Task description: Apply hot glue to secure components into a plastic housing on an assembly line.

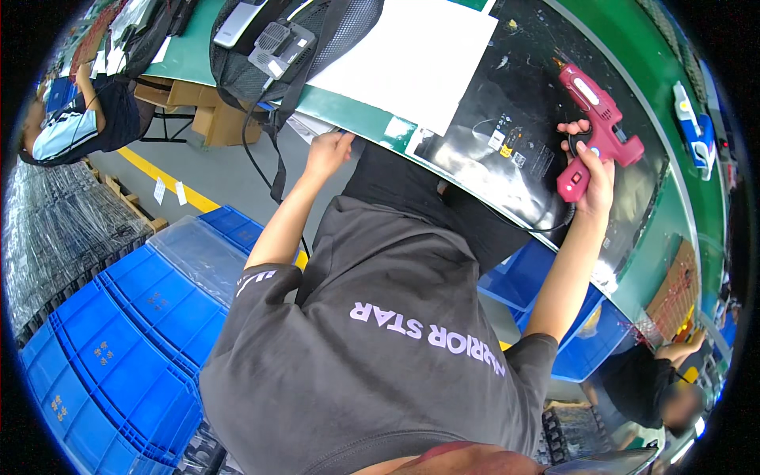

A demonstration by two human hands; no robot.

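A dark red hot glue gun (595, 101) is gripped by its handle in my right hand (594, 176), fingers wrapped around it near the trigger. Its nozzle points to the far side, over a shiny black sheet (522, 103) on the green table. From the handle's base a black cord runs down along the table edge. My left hand (326, 155) is closed at the near table edge, beside some papers (307, 127) just below the top; whatever its fingers hold, if anything, is hidden. A large white sheet (412, 59) lies between the hands, partly over the black one.
A black mesh bag (344, 43) holding a phone and a grey device sits at the far left of the table. Blue crates (119, 360) stand behind me on the left. A blue-and-white tool (694, 131) lies far right. Other people are at both sides.
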